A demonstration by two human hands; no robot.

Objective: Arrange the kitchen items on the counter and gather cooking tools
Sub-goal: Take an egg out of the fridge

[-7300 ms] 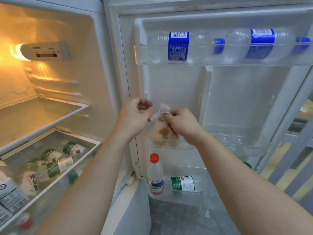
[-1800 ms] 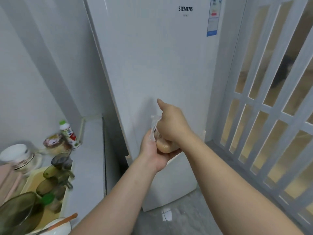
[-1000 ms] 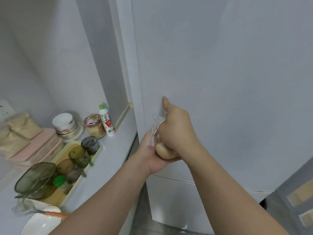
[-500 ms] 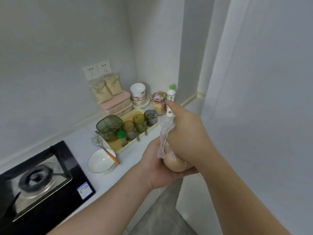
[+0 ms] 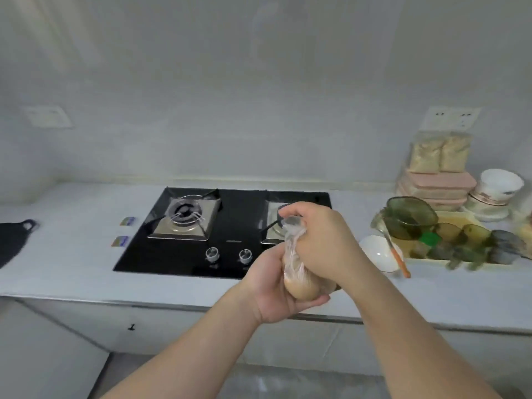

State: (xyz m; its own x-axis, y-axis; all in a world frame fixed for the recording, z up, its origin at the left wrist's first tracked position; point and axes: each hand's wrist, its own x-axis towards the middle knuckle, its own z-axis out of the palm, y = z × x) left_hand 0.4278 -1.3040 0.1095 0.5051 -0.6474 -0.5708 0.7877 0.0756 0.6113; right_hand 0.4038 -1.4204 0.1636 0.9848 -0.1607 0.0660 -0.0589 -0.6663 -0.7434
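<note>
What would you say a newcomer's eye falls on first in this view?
The clear bag of tan, egg-like items held mid-frame: the left hand cups it from below, the right hand grips its twisted neck. Behind sits a black two-burner hob on the pale counter.

A dark handled object (image 5: 13,240) is cut off by the left edge. The right hand (image 5: 322,243) hides most of the right burner (image 5: 272,224) and, with the left hand (image 5: 270,286), much of the plastic bag (image 5: 293,263). The green cups (image 5: 472,240) at the right are blurred
</note>
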